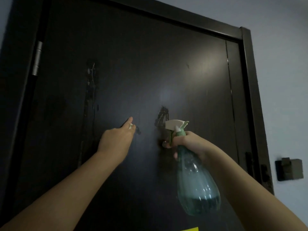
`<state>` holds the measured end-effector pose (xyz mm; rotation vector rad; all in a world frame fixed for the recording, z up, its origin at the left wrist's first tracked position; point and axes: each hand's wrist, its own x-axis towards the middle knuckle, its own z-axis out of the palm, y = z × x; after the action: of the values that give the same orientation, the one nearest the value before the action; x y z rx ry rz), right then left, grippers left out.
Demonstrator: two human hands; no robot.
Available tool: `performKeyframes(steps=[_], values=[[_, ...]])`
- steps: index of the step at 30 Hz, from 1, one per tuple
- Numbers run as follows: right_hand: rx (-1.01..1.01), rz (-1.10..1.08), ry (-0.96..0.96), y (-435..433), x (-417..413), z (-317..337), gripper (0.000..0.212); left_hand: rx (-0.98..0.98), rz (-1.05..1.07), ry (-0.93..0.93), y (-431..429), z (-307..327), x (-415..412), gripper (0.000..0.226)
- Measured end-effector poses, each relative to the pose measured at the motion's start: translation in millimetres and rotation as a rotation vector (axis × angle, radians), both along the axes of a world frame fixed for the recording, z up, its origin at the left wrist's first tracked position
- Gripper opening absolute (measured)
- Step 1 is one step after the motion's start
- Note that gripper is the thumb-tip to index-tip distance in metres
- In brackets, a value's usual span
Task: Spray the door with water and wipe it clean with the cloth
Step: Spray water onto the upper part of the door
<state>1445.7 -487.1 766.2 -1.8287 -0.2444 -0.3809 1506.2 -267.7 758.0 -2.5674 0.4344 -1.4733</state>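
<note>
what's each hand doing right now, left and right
Left hand: at the door, pinching something small and white; what it is cannot be told.
Right hand: gripping the neck of the spray bottle.

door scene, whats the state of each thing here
door: closed in its frame, wet streaks and patches on it
spray bottle: held upright, nozzle toward the door, water only in the bottom part
right hand: grips the bottle neck
left hand: at the door, a small white thing in its fingers, cannot tell what it is
hinge: folded shut
</note>
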Motion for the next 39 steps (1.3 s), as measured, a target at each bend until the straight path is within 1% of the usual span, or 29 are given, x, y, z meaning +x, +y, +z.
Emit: performKeyframes(steps=[2,6,9,12,15,20,23,25,28,30,34,37,39], values=[[-0.011,0.025,0.004,-9,1,-3,0.023,-0.015,0.015,0.019,-3,-4,0,0.057],[0.073,0.108,-0.05,-29,11,-2,0.025,-0.035,0.052,-0.004,-11,-10,-3,0.066],[0.045,0.182,-0.044,-30,20,-2,0.024,-0.053,0.081,0.011,-15,-11,-7,0.069],[-0.01,0.262,0.018,-28,23,-9,0.029,-0.08,0.104,0.028,-20,-11,-12,0.073],[0.014,0.194,0.024,-44,19,-9,0.03,-0.087,0.087,0.001,-31,-8,-14,0.074],[0.229,-0.027,-0.189,-101,10,22,0.026,-0.056,-0.011,-0.04,-79,15,-12,0.071],[0.25,-0.102,-0.273,-129,6,42,0.018,-0.009,-0.068,0.0,-122,33,-11,0.079],[0.239,-0.132,-0.293,-144,6,54,0.012,0.033,-0.079,0.005,-149,44,-10,0.079],[0.217,-0.158,-0.319,-159,13,70,0.008,0.063,-0.08,-0.027,-174,55,-1,0.074],[0.21,-0.152,-0.341,-165,17,83,0.007,0.065,-0.059,-0.006,-182,59,5,0.074],[0.21,-0.112,-0.367,-172,20,109,0.016,0.073,-0.028,0.006,-184,62,11,0.079],[0.215,-0.084,-0.36,-170,20,122,0.024,0.082,-0.031,0.0,-179,64,14,0.076],[0.199,-0.09,-0.341,-170,19,124,0.022,0.091,-0.032,0.001,-179,64,14,0.074]])
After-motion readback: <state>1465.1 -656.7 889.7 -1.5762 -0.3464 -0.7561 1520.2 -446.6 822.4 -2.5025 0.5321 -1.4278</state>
